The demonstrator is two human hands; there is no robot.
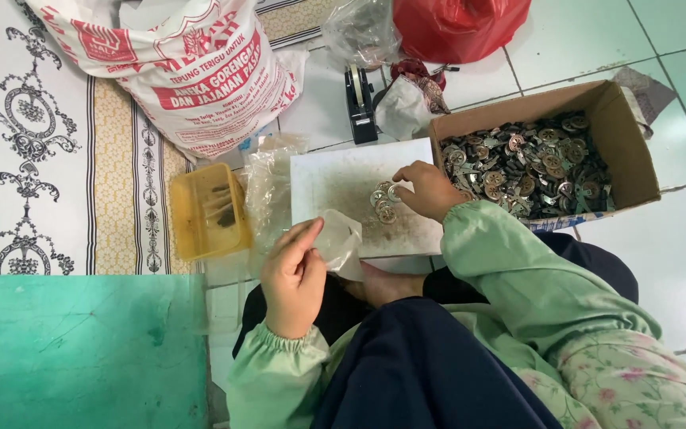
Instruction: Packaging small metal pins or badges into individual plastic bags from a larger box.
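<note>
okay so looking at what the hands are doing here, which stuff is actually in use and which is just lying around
In use: left hand holding small clear plastic bag; right hand on round metal pieces; white board; cardboard box of pieces.

Lying about: printed sack, yellow tub, tape dispenser, red bag.

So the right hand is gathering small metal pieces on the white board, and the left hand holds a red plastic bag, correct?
Not quite. In the head view the left hand holds a small clear plastic bag, not a red one. The right hand is indeed gathering small metal pieces on the white board.
</note>
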